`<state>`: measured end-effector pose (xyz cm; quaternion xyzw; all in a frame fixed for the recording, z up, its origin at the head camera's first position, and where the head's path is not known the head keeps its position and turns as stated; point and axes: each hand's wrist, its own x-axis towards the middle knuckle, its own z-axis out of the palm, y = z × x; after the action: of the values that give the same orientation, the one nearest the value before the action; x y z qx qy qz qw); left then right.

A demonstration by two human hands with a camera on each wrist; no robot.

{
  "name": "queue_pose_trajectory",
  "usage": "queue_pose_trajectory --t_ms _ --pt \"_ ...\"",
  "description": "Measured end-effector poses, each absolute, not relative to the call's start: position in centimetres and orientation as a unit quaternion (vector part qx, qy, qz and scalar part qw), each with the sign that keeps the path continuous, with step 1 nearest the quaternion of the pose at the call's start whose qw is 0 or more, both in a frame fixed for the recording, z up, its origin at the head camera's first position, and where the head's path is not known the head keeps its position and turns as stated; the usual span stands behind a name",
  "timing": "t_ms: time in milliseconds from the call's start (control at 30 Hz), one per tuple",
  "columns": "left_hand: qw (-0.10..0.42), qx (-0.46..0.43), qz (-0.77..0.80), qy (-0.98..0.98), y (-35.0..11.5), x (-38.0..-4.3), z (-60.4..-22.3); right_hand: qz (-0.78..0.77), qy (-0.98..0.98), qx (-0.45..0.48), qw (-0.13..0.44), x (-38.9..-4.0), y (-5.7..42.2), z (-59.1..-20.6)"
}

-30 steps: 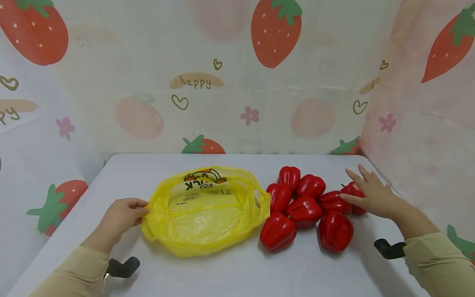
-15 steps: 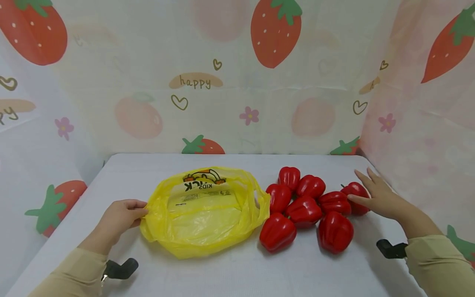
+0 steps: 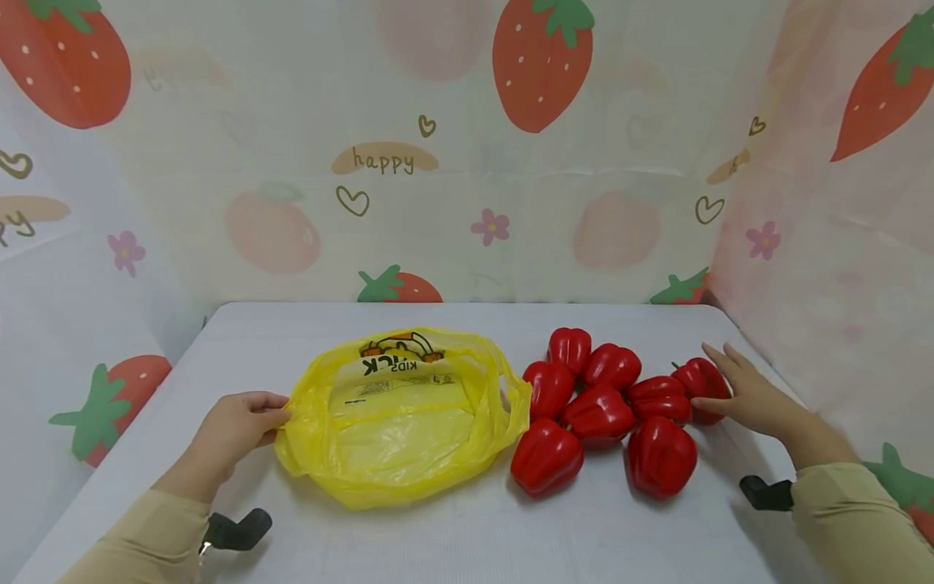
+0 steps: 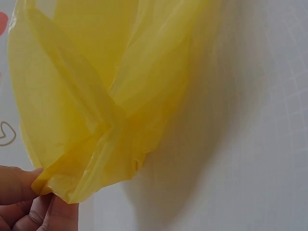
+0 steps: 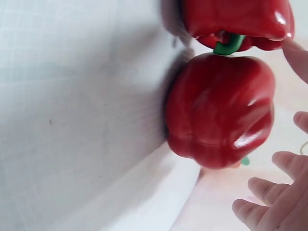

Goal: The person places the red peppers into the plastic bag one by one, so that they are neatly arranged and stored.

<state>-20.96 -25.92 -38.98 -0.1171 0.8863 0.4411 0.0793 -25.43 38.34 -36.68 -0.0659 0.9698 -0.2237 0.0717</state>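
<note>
Fingers spread apart, the right hand is just beside the rightmost red pepper, probably light, firm and slick, best cupped round its sides, while at left the left hand pinches the left rim of the seemingly flimsy yellow bag.

Bag, peppers on white table

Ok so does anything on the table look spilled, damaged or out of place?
No, nothing stands out. The red peppers look glossy and whole where visible, and I see no spill. The yellow bag is wrinkled, but that seems normal for thin plastic, and its mouth is open beside them.
</note>
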Motion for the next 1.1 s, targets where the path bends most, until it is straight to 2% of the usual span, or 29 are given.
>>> queue_pose_trajectory --t_ms 300,567,1100 --pt "0.078 -0.127 0.438 0.887 -25.6 -20.8 -38.9 -0.241 0.964 -0.073 0.082 -25.6 38.3 -37.2" --pt "0.076 -0.132 0.437 0.887 -25.5 -20.9 -38.8 -0.211 0.971 -0.097 0.06 -25.8 38.2 -37.8" --pt "0.074 -0.128 0.436 0.888 -25.7 -21.0 -39.2 -0.192 0.98 -0.01 0.049 -26.5 37.9 -38.5"
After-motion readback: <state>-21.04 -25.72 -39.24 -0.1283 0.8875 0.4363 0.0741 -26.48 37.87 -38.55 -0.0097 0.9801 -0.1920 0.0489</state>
